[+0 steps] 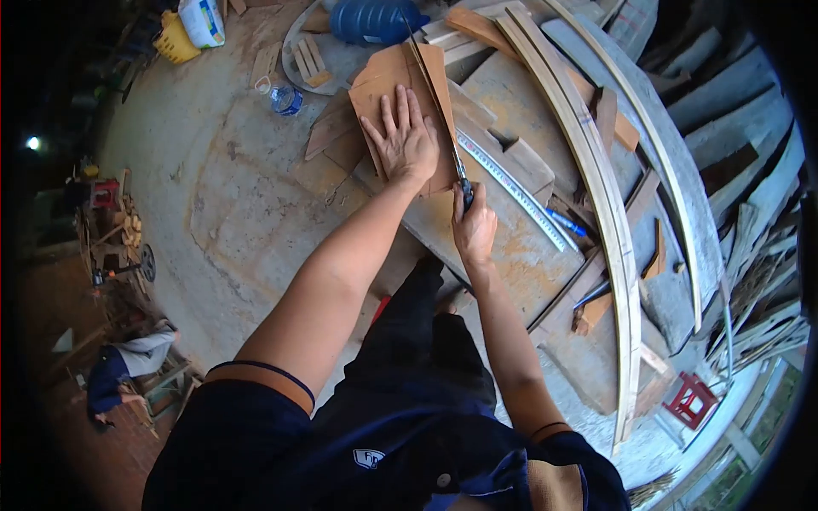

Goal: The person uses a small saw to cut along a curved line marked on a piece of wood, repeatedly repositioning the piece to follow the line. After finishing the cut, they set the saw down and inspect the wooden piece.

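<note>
A reddish-brown wooden board [375, 83] lies on the work surface in front of me. My left hand [404, 143] is pressed flat on it with the fingers spread. My right hand [475, 226] is wrapped round the dark handle of a handsaw [460, 170], whose long thin blade runs away from me along the board's right part. Right of the saw, a white measuring tape [511, 189] lies stretched out. Beside its near end is a blue marker [566, 222].
Long curved wooden strips [596, 187] arc along the right. A large blue bottle [375, 20] lies at the top, and a small water bottle [286, 100] stands left of the board. Another person [128, 370] is at the lower left. A red stool [690, 400] stands lower right.
</note>
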A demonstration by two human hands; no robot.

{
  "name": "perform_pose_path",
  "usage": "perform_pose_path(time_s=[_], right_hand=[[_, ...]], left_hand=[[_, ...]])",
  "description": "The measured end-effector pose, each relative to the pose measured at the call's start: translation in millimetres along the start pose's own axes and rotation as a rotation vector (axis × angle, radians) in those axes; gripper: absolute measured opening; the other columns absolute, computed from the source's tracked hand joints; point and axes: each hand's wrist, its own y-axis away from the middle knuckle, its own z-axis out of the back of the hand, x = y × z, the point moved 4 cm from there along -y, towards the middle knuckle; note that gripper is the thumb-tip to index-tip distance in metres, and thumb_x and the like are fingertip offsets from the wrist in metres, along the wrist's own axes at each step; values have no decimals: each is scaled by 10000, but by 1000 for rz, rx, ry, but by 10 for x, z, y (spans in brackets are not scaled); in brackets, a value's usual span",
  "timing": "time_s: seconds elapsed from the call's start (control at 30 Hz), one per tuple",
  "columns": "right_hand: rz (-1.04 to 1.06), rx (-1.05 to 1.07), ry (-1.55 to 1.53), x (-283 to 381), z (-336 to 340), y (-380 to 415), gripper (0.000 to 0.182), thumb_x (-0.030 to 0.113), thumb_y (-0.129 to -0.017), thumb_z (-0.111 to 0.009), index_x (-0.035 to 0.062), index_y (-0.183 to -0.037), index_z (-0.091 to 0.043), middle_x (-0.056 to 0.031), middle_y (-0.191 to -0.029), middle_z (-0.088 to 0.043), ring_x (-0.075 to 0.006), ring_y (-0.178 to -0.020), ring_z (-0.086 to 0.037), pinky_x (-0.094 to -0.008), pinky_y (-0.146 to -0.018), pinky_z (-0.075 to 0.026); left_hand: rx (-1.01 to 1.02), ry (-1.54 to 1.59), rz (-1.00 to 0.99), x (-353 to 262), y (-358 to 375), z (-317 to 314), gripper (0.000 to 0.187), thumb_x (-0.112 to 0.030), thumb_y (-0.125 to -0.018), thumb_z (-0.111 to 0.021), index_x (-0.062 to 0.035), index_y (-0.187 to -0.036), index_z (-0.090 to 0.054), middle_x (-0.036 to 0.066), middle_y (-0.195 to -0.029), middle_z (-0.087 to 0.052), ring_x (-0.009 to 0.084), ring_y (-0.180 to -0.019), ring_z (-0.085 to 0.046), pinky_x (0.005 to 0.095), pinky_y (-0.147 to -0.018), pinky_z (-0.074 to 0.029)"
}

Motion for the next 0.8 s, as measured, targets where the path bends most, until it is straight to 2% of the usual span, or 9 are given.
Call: perform_pose_path(time_s=[0.07,0.2,0.27,0.37,0.47,0.6,0.7,0.73,0.8], right_hand=[[-7,-6,-24,27,64,-24,268,329,-966,-591,64,-982,-558,-248,-713,-654,-464,-703,-645,-539,-608,-507],[-28,10,-18,164,248,-15,294,332,-962,-596,41,-977,-568,-273,-722,-646,-488,-698,-635,-555,-617,-503],[-94,108,84,234,476,203,295,333,-964,-593,38,-970,-576,-276,-718,-644,-481,-698,-640,-547,-612,-506],[-77,81,72,-213,545,737,240,276,-956,-612,39,-963,-572,-258,-703,-644,-450,-683,-651,-530,-592,-504],[-122,109,26,-343,651,1111,184,219,-938,-636,51,-968,-566,-242,-698,-641,-432,-681,-657,-511,-576,-502],[-227,151,30,-701,885,1882,165,178,-932,-634,50,-1024,-586,-240,-744,-655,-430,-705,-666,-492,-592,-516],[-224,188,8,-862,940,2031,183,165,-926,-643,40,-1045,-585,-246,-772,-659,-438,-715,-664,-486,-600,-521],[-155,171,-7,-770,875,1818,186,160,-922,-651,34,-1041,-585,-252,-769,-654,-446,-716,-660,-484,-597,-519],[-153,167,-9,-541,572,1135,204,230,-949,-624,34,-972,-570,-259,-733,-637,-465,-684,-633,-521,-580,-490]], left_hand=[[-84,28,-30,28,-30,-70,636,-382,-1014,-350,-111,-1565,-184,25,-1652,-109,282,-1515,-88,670,-1153,20],[-74,1,-18,31,-41,-80,619,-382,-1027,-311,-122,-1570,-169,12,-1652,-108,277,-1514,-93,647,-1166,0],[-86,4,-17,35,-40,-88,608,-379,-1031,-308,-126,-1568,-182,6,-1650,-114,273,-1512,-100,640,-1168,-17],[-105,5,-42,-6,-27,-75,598,-379,-1036,-310,-136,-1568,-189,-6,-1650,-116,262,-1512,-104,633,-1170,-37],[-85,-9,-34,22,-19,-54,599,-384,-1035,-314,-139,-1567,-190,2,-1650,-112,261,-1512,-103,636,-1169,-41],[-52,-3,-23,17,-31,-44,601,-382,-1034,-295,-140,-1571,-175,4,-1651,-107,260,-1513,-104,640,-1169,-34],[-42,-6,-18,33,-33,-46,607,-393,-1034,-283,-145,-1574,-162,3,-1650,-111,270,-1512,-107,641,-1170,-24],[-50,-7,-27,22,-26,-35,607,-395,-1034,-284,-147,-1574,-160,3,-1650,-111,270,-1512,-106,642,-1169,-22],[-57,21,-29,26,-13,-47,607,-388,-1031,-286,-142,-1572,-165,5,-1650,-114,268,-1514,-101,652,-1165,-4]])
